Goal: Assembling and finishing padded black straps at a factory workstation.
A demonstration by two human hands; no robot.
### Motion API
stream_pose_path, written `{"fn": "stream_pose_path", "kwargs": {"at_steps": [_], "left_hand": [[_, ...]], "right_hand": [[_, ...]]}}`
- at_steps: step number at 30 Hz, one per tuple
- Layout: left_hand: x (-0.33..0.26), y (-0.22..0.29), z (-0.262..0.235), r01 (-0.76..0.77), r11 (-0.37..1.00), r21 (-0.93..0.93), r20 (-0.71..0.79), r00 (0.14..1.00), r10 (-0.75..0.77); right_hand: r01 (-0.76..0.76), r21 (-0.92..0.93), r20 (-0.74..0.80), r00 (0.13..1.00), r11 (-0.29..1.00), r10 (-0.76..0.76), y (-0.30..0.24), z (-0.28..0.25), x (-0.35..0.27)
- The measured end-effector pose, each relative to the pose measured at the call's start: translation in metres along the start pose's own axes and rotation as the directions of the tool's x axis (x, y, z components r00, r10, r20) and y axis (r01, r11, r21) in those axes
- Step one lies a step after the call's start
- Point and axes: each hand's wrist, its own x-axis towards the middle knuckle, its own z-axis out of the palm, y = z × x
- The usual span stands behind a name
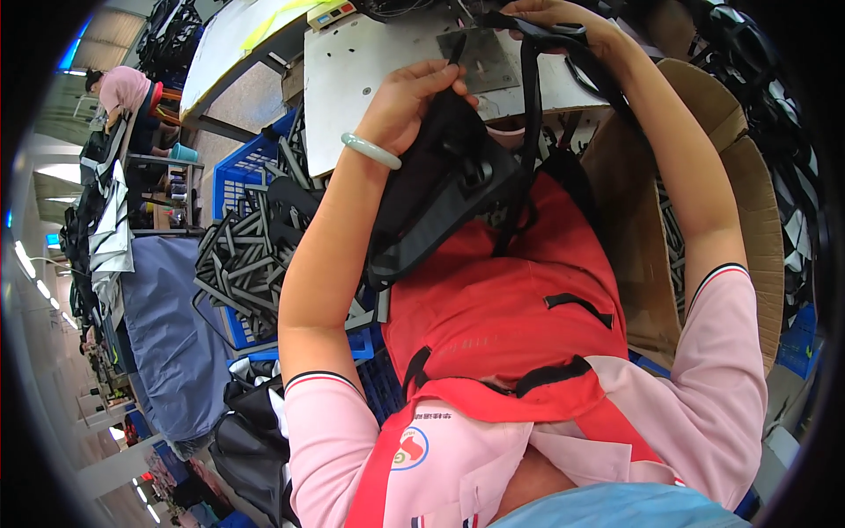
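Trainee: State the grip of each hand.

Operator: My left hand (418,92), over the near part of the white table (343,106), has thumb and fingers pinched together on the upper end of the black fabric piece (440,176). My right hand (563,22), over the right part of the white table, is clamped on the black strap (530,97). The upper frame edge crops that hand; I cannot tell its exact finger placement.

Trainee: Where is the workpiece, and why hold it so?

Operator: It hangs past the near edge of the white table, above my red apron (510,308). Gripping the top probably lets the weight straighten the panel, while the separate right grip likely keeps the strap clear of it.

Trainee: Why this bin layout?

Operator: The blue crate (233,176), heaped with grey strips (246,264), stands left of the white table; the cardboard box (625,202) stands right. Both appear placed for short reaches.
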Motion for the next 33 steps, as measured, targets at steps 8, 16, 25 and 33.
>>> {"fn": "stream_pose_path", "kwargs": {"at_steps": [8, 16, 25, 33], "left_hand": [[-0.051, -0.036, 0.012, 0.076, 0.997, 0.031, -0.004, 0.997, -0.076], [-0.079, -0.064, 0.033, 0.043, 0.994, 0.096, 0.021, 0.999, -0.045], [-0.148, -0.1, 0.065, 0.079, 0.996, 0.052, -0.074, 0.994, -0.075], [-0.181, -0.141, 0.089, 0.001, 0.947, 0.322, 0.097, 0.995, -0.034]], "right_hand": [[-0.027, -0.252, -0.17, 0.985, 0.967, -0.016, 0.002, -0.002, -0.007], [-0.017, -0.366, -0.19, 0.98, 0.931, -0.057, -0.003, 0.02, -0.022], [0.133, -0.465, 0.011, 0.99, 0.876, -0.144, -0.025, 0.106, -0.091], [0.499, -0.137, 0.2, 0.86, 0.856, -0.469, -0.172, 0.194, -0.037]]}}
